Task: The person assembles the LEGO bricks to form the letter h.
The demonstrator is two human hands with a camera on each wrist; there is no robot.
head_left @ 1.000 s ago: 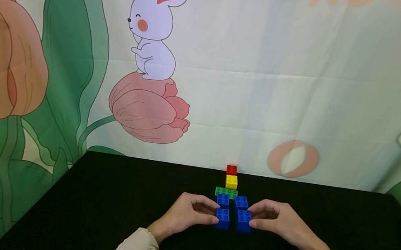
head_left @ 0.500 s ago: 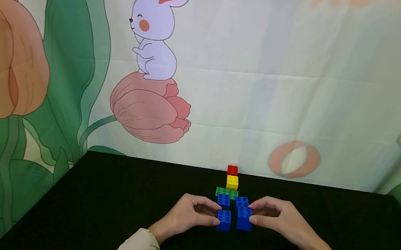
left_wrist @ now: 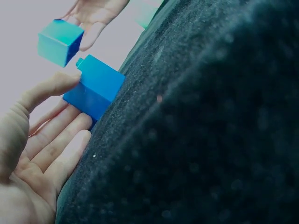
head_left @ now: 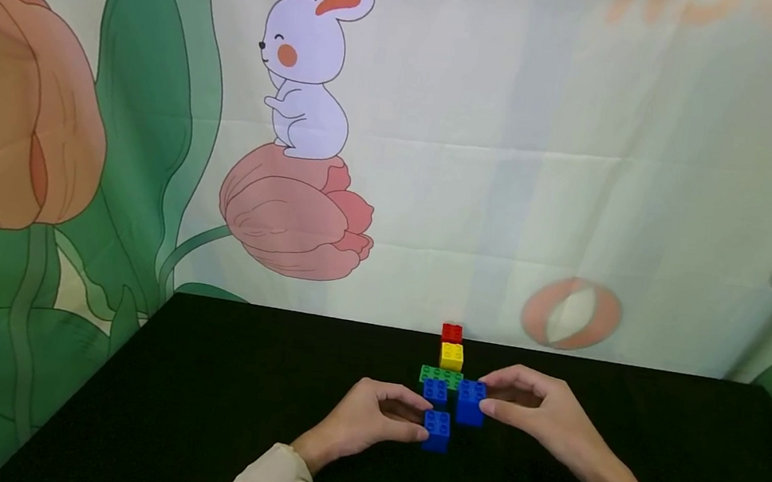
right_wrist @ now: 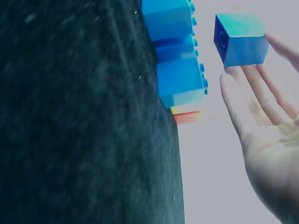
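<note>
My right hand (head_left: pixel 540 401) pinches a blue toy building brick (head_left: pixel 470 402) between thumb and fingers. In the right wrist view this brick (right_wrist: pixel 243 42) hangs above the table, its hollow underside facing the tabletop. At the front left, my left hand (head_left: pixel 371 420) has its thumb and fingertips on another blue brick (head_left: pixel 437 430). That brick (left_wrist: pixel 96 86) sits on the black cloth in the left wrist view, the thumb against its upper part. Just behind it stands a blue brick (head_left: pixel 435 392). Another table-standing blue brick (right_wrist: pixel 180 81) shows in the right wrist view, hidden from the head by the raised one.
Behind the blue bricks lie a wide green brick (head_left: pixel 442 375), a yellow brick (head_left: pixel 452 356) and a red brick (head_left: pixel 452 333), lined up toward the back edge. Black cloth covers the table (head_left: pixel 252 385). A printed rabbit-and-flower curtain (head_left: pixel 439 159) hangs behind it.
My right hand has lifted its blue brick and moved it away from me, over the blue brick behind. My left hand stays on its brick. The head view has shifted slightly.
</note>
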